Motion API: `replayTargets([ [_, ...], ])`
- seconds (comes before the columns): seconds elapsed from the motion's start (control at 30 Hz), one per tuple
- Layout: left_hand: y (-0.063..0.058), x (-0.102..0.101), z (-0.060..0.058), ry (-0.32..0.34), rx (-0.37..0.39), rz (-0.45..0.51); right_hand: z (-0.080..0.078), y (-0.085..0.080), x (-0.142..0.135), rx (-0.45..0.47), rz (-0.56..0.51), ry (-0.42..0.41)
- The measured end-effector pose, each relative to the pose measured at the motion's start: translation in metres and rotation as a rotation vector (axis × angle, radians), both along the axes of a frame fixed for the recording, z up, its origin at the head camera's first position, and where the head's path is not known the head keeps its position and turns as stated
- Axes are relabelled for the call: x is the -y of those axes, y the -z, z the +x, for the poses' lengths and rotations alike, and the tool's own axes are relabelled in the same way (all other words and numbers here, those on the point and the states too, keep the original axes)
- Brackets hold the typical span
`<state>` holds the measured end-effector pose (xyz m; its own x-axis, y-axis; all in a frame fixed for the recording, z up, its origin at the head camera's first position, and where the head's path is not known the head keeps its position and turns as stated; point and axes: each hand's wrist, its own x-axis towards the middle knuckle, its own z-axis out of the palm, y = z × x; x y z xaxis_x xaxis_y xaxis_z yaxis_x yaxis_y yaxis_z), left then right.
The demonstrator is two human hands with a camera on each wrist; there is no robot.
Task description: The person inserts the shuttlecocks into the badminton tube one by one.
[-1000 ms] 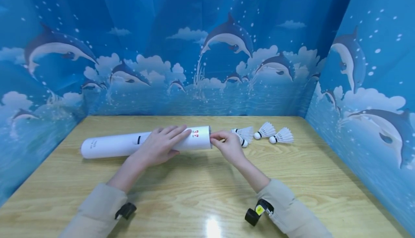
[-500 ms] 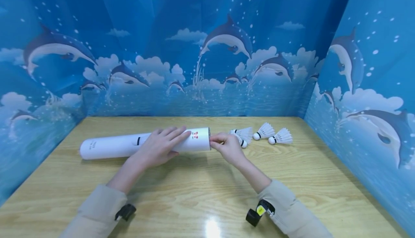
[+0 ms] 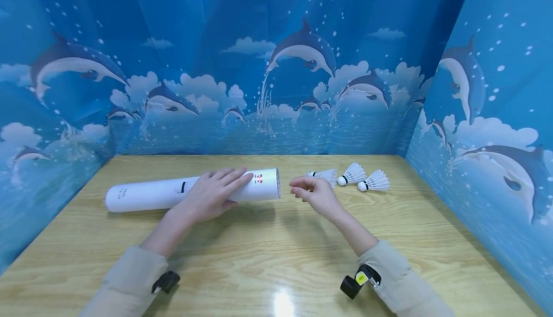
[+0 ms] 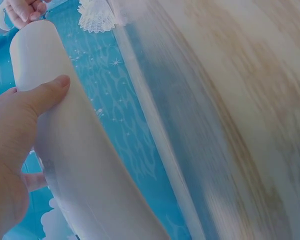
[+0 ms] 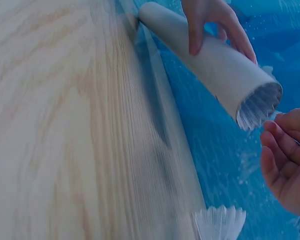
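A long white shuttlecock tube [image 3: 147, 194] lies across the table in the head view, its mouth facing right. My left hand [image 3: 212, 194] rests over its right half and grips it, thumb on the near side, fingers across the top. The right wrist view shows a white pleated shuttlecock skirt [image 5: 257, 105] just inside the tube's mouth. My right hand [image 3: 317, 193] hovers a little right of that mouth, fingers loosely bent, with nothing held. Behind it lies a white shuttlecock [image 3: 325, 175], partly hidden by the hand.
Two more shuttlecocks, one [image 3: 351, 174] and another [image 3: 374, 181], lie farther right on the wooden table [image 3: 242, 269]. A blue dolphin-print curtain [image 3: 207, 129] stands along the table's back, left and right sides.
My right hand, earlier at the tube's mouth with fingertips at its opening, has drawn back to the right and come away from it. The left hand and tube stay almost still.
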<state>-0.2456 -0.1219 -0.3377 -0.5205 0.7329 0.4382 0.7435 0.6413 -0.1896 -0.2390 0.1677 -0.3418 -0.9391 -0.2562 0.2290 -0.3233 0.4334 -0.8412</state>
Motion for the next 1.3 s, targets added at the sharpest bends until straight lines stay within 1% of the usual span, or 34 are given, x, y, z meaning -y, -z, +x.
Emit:
replayTargets([
  [0.2, 0.000, 0.003, 0.000, -0.005, 0.009, -0.006, -0.006, 0.005, -0.031, -0.019, 0.014, 0.054],
  [0.27, 0.000, 0.003, 0.000, -0.005, 0.011, -0.010, -0.006, 0.006, -0.043, -0.013, 0.025, 0.079],
  [0.47, 0.000, 0.004, 0.000, -0.015, 0.014, -0.020, -0.005, 0.005, -0.083, -0.009, 0.071, 0.174],
  [0.7, 0.000, 0.005, 0.001, -0.019, 0.017, -0.024, -0.007, 0.005, -0.129, -0.056, 0.140, 0.278],
  [0.87, 0.000, 0.006, 0.001, -0.016, 0.017, -0.022, -0.011, 0.006, -0.157, -0.054, 0.144, 0.333],
  [1.0, 0.000, 0.006, 0.001, -0.019, 0.021, -0.020, -0.014, 0.008, -0.177, -0.083, 0.152, 0.401],
  [1.13, 0.000, 0.006, 0.000, -0.026, 0.025, -0.024, -0.015, 0.011, -0.191, -0.098, 0.199, 0.458],
  [1.3, 0.002, 0.007, 0.000, -0.022, 0.025, -0.026, -0.016, 0.012, -0.198, -0.048, 0.212, 0.489],
])
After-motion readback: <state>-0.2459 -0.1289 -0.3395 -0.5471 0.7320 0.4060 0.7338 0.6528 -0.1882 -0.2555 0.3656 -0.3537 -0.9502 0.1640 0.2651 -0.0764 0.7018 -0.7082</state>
